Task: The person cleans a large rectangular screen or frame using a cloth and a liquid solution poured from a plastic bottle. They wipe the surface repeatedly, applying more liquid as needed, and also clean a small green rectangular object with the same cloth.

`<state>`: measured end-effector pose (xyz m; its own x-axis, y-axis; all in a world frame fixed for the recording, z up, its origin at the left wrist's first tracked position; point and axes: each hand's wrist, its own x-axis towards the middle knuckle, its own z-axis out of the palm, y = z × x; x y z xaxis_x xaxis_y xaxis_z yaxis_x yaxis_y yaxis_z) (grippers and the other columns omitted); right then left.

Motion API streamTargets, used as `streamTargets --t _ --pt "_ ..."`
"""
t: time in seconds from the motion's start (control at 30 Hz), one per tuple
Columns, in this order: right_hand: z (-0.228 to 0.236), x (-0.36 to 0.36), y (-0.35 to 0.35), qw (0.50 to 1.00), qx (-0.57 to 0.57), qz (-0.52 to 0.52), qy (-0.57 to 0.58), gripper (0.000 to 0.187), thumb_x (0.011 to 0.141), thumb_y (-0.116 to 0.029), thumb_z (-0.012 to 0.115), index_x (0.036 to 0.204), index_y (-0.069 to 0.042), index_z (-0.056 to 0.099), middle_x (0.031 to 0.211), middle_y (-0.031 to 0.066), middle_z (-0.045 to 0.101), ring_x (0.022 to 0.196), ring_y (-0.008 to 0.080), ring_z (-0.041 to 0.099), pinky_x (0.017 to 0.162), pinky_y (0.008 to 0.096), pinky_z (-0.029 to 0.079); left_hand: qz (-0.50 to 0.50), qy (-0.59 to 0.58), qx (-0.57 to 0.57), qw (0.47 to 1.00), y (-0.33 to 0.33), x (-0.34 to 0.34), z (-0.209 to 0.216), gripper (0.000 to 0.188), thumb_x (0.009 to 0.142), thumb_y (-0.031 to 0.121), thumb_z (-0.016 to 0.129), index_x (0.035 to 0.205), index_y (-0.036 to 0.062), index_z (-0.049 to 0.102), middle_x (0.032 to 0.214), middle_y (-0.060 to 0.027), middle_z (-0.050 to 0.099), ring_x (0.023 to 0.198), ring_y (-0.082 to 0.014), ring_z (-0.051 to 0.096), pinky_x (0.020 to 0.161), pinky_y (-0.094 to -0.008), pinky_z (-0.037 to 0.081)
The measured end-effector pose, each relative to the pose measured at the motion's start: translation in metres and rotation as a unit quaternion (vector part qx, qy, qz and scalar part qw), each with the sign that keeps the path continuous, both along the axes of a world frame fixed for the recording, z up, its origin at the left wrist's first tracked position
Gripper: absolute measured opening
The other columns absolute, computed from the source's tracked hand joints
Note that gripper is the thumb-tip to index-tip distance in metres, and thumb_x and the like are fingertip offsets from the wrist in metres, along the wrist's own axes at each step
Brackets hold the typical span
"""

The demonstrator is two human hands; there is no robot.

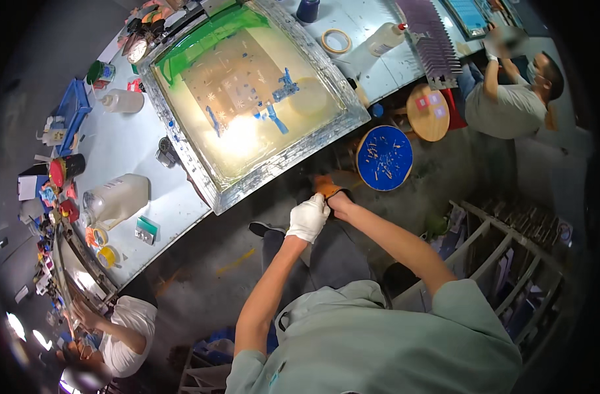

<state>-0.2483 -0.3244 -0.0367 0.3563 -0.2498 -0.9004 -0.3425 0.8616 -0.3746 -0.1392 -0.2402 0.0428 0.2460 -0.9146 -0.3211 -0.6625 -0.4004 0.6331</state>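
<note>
My left hand [308, 220], in a white glove, is closed at the edge of an orange glove [327, 186], close in front of my body. My right hand [339, 202] meets it there, bare at the wrist, with the orange glove over its front part. The right fingers are hidden by the glove and by blur. Both hands hang over the floor, just off the near corner of a screen-printing frame [293, 169]. Its mesh carries green ink along the far edge, blue tape patches, and a brown area with small pale shapes.
The white table [175, 226] holds a large clear jug [116, 199], a white bottle [123, 101], a tape roll [336, 41] and a squeeze bottle [386, 39]. A blue-topped stool [384, 157] stands right, near a metal rack [503, 262]. Two co-workers sit at far left and far right.
</note>
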Motion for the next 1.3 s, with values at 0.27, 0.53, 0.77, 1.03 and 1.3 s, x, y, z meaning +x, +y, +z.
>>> streamTargets --t 0.27,0.53,0.77,1.03,1.3 --pt "0.1 -0.114 -0.104 0.96 -0.234 0.147 0.053 0.043 0.095 -0.021 0.064 0.129 0.003 0.054 0.114 0.0099 0.066 0.1 0.0169 0.063 0.089 0.0321 0.051 -0.106 0.05 -0.07 0.991 -0.045 -0.035 0.01 0.012 0.081 0.017 0.06 0.082 0.0066 0.055 0.069 -0.0147 0.063 0.065 -0.0333 0.065 0.058 -0.0447 0.051" --pt "-0.04 -0.031 -0.116 0.795 -0.032 0.602 0.062 0.049 0.09 -0.057 0.058 0.094 -0.009 0.067 0.082 0.0039 0.068 0.075 0.0107 0.061 0.067 0.0309 0.048 0.0 0.102 0.043 0.994 -0.059 -0.058 -0.011 0.015 0.086 0.02 0.058 0.087 0.0055 0.057 0.07 -0.0195 0.065 0.068 -0.0369 0.066 0.061 -0.0485 0.052" --pt "-0.095 0.039 -0.163 0.569 -0.323 0.731 0.194 0.04 0.093 -0.044 0.058 0.102 -0.006 0.067 0.088 0.0065 0.069 0.075 0.0138 0.063 0.066 0.033 0.049 0.252 0.132 0.214 0.935 0.02 -0.006 -0.047 0.025 0.092 0.028 0.057 0.106 0.0083 0.06 0.08 -0.0219 0.066 0.08 -0.0399 0.066 0.07 -0.0479 0.05" --pt "-0.07 -0.072 -0.185 0.63 -0.389 0.617 0.265 0.04 0.093 -0.042 0.059 0.107 -0.005 0.066 0.092 0.0079 0.069 0.078 0.0161 0.064 0.07 0.035 0.05 0.465 0.269 0.347 0.768 0.188 -0.057 -0.112 0.018 0.089 0.023 0.057 0.097 0.0071 0.063 0.082 -0.0159 0.068 0.076 -0.0319 0.068 0.07 -0.04 0.052" --pt "-0.062 -0.111 -0.194 0.637 -0.412 0.581 0.295 0.041 0.092 -0.04 0.059 0.111 -0.005 0.065 0.095 0.0093 0.069 0.081 0.0183 0.065 0.073 0.0369 0.051 0.552 0.404 0.315 0.658 0.148 -0.048 -0.072 0.018 0.095 0.018 0.055 0.107 0.0061 0.06 0.071 -0.0037 0.061 0.059 -0.0118 0.06 0.052 -0.028 0.049"
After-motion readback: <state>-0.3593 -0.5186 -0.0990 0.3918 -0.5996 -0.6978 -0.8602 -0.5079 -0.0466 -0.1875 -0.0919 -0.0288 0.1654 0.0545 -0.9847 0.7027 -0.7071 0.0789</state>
